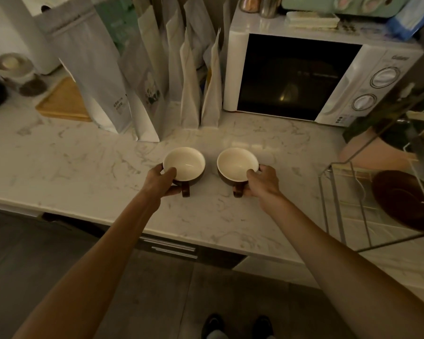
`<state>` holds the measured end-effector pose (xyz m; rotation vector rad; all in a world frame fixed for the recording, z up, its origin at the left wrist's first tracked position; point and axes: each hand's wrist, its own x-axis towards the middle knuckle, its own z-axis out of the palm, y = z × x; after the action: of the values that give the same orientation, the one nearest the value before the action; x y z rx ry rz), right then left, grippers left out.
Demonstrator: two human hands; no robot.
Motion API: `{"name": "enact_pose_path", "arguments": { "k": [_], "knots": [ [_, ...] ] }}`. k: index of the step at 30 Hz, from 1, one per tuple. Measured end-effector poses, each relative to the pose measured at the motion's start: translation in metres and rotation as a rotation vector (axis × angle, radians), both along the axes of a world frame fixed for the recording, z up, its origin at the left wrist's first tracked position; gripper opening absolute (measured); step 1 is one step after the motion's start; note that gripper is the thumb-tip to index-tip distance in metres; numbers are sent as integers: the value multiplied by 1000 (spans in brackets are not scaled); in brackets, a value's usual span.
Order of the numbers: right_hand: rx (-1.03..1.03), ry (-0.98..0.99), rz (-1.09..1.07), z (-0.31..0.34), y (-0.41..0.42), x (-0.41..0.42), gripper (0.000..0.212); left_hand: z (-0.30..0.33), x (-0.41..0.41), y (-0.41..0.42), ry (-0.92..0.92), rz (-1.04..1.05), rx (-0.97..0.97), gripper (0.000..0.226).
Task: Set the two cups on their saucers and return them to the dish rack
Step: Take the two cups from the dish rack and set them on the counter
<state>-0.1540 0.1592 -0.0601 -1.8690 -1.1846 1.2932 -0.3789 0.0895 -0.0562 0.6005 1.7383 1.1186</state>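
Two brown cups with cream insides stand side by side on the marble counter (83, 172), handles toward me. My left hand (163, 182) grips the left cup (184, 162) at its rim and handle side. My right hand (262, 183) grips the right cup (236, 162) the same way, thumb over the rim. A dark brown saucer (402, 199) lies in the wire dish rack (333, 192) at the far right. I see only this one saucer.
A white microwave (353, 77) stands behind the cups to the right. Several tall paper bags (189, 94) line the back of the counter. A wooden board (64, 101) lies at the back left. Drawer handles (174, 248) show below the counter edge.
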Motion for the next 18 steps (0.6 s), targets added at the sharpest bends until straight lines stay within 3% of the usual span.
{"name": "enact_pose_path", "arguments": {
  "k": [18],
  "knots": [
    [-2,31,-52,-8,7,-23,35,-4,-19,19,10,-17,-66,48]
  ]
}}
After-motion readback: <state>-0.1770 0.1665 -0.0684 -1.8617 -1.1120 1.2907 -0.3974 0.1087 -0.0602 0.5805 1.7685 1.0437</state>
